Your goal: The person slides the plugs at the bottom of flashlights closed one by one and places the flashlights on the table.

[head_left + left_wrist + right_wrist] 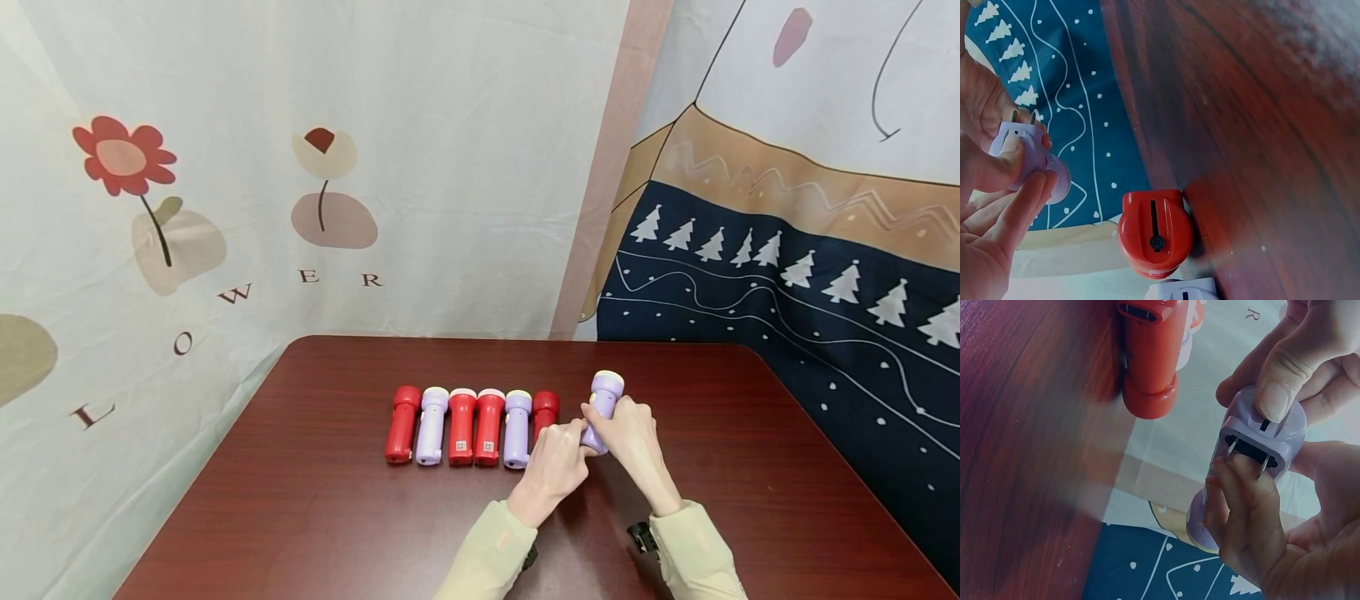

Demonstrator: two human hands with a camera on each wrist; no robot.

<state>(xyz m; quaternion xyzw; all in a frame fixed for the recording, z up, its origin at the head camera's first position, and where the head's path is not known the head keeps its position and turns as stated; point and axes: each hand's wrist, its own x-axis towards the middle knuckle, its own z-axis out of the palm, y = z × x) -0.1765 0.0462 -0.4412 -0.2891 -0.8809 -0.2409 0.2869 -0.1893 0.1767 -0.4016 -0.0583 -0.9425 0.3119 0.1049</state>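
A lavender flashlight (603,404) is held up off the right end of the row, its lens end pointing away from me. My right hand (633,433) grips its body. My left hand (555,462) pinches its tail end, the thumb pressing by the small slider slot. In the right wrist view, two metal plug prongs (1264,465) stick out of the flashlight's tail, with my right fingers (1241,506) touching around them. The left wrist view shows both prongs (1032,117) as well. Nearest to my left hand lies a red flashlight (546,408), partly hidden behind it.
Left of my hands, several flashlights lie side by side: a red one (403,425), lavender ones (517,429) and more red ones (490,425). They lie on a dark red-brown table (322,500). Printed cloth (465,167) hangs behind the table's far edge.
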